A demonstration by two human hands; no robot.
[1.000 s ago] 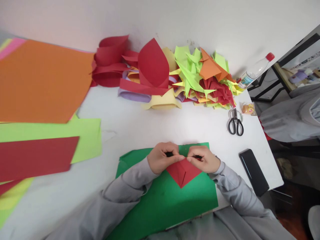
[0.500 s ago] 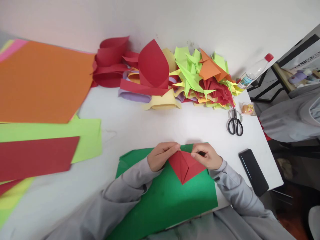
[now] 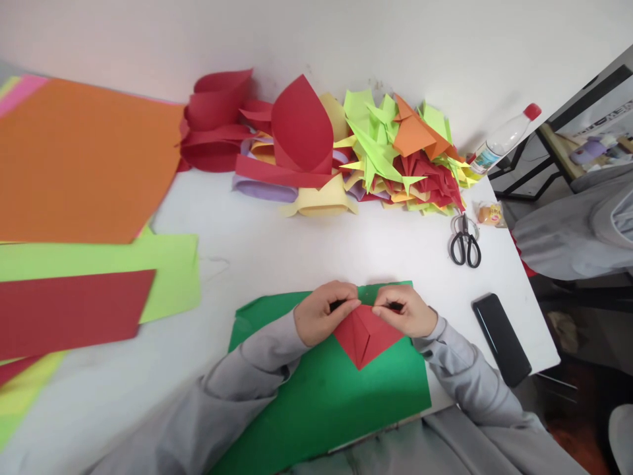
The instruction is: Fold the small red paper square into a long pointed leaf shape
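A folded red paper (image 3: pixel 363 336), shaped to a point towards me with creases down its middle, lies over a green sheet (image 3: pixel 336 402). My left hand (image 3: pixel 326 311) pinches its upper left edge between thumb and curled fingers. On the upper right edge, my right hand (image 3: pixel 406 310) grips it in the same way, thumb on top. Both thumb tips are close together near the top of the red paper. My fingers hide part of the paper's far edge.
Folded paper shapes (image 3: pixel 386 152) and red paper crowns (image 3: pixel 302 125) line the wall. Large orange sheets (image 3: pixel 89 165) and a red strip (image 3: pixel 74 310) lie left. Scissors (image 3: pixel 465 244), a phone (image 3: pixel 501 340), a wrapped snack (image 3: pixel 489 213) and a plastic bottle (image 3: pixel 499 145) are right.
My left thumb and fingers have shifted slightly, and the right hand has moved a little left, bringing the thumbs closer together. The red paper's tip has slid slightly towards me.
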